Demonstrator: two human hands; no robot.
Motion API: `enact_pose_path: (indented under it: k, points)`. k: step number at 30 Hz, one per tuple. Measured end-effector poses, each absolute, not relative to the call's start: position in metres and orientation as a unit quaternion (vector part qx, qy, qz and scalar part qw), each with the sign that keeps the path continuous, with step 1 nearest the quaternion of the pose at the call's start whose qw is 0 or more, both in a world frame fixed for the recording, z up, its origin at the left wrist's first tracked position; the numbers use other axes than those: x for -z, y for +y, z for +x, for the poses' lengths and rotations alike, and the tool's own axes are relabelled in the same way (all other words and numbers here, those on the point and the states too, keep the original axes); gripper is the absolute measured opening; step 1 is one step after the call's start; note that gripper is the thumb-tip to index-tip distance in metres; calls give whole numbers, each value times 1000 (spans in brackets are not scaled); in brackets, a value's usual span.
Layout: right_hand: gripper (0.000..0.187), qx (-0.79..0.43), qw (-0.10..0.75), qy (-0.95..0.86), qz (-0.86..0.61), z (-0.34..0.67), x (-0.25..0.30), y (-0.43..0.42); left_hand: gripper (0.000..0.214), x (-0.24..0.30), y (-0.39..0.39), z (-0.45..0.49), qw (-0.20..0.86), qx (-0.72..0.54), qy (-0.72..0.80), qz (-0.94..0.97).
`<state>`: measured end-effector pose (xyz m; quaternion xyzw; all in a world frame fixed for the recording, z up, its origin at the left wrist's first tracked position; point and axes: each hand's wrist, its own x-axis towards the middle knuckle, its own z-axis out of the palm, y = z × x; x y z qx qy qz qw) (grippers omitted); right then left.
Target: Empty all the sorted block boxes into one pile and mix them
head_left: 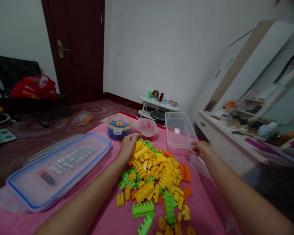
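Note:
A large pile of yellow, green and orange building blocks [152, 166] lies on the pink cloth in front of me. My left hand [129, 144] is at the pile's far left edge, its fingers curled together; what they hold, if anything, is hidden. Just beyond it stand a round lidded container of blue pieces [119, 125] and a small square lidded container [147, 127] with red in it. On the right, my right hand [201, 150] grips the near right corner of a clear plastic box [181, 130], which looks empty.
A long clear lid with a blue seal [61, 169] lies on the left of the pink cloth [205, 202]. Partly under my right hand is another clear plastic piece [198, 164]. A white dresser [235, 147] stands at the right; a low white table [159, 103] is by the wall.

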<state>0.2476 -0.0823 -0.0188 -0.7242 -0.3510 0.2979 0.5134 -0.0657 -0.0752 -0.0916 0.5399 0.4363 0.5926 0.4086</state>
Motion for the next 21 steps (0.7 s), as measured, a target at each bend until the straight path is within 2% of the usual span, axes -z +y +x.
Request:
enact_pose_path:
  k: [4,8,11,14,19,21]
  points:
    - [8,-262,418,-362,-791,246,26,-67,52,81,-81,-64,364,-551,448,603]
    - [29,-102,319,-434,-836,231,14,-63,57,72,-85,-64,341,-556,447,613]
    - [31,75,188,-589,-783,201,5,-57,60,73,-81,-66,349,-592,445,574]
    - [31,120,101,-724,-671,157,10,-48,60,77,-75,-69,370,-620,437,537]
    - [78,93,40,-801,-590,99,36,-22,55,82,-70,-72,380,-636,431,515]
    - [92,80,15,-803,-590,87,44,-13,54,85,-69,-72,382,-639,432,510]
